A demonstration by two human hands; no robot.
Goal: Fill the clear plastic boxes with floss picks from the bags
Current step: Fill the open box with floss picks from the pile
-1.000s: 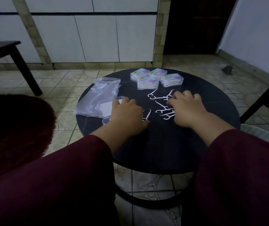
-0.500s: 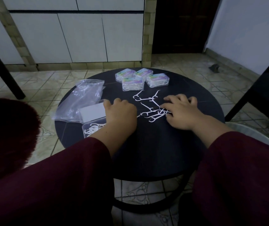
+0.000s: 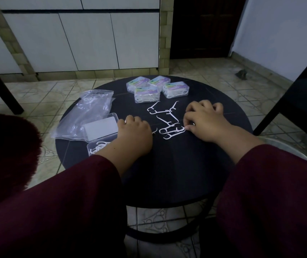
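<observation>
Several loose white floss picks (image 3: 164,118) lie on the round black table (image 3: 176,164). My right hand (image 3: 206,123) rests at their right edge, its thumb and forefinger pinching the end of one pick (image 3: 181,129). My left hand (image 3: 135,135) lies knuckles up with curled fingers beside the open clear box (image 3: 100,144). White pick ends poke out from under it at both sides. The box base holds a few picks, and its lid (image 3: 101,128) lies open behind. A clear plastic bag (image 3: 87,110) sits at the left. Several filled, closed boxes (image 3: 157,89) stand at the table's far side.
A dark chair (image 3: 301,101) stands close to the table's right edge, and a dark table leg (image 3: 0,86) is on the floor at far left. A dark red cushion (image 3: 5,151) lies at my left. Tiled floor surrounds the table, with white cabinets behind.
My right hand has drawn back to the right side of the loose picks and now pinches one. The left hand stayed beside the open box. The camera view shifted, uncovering the box base.
</observation>
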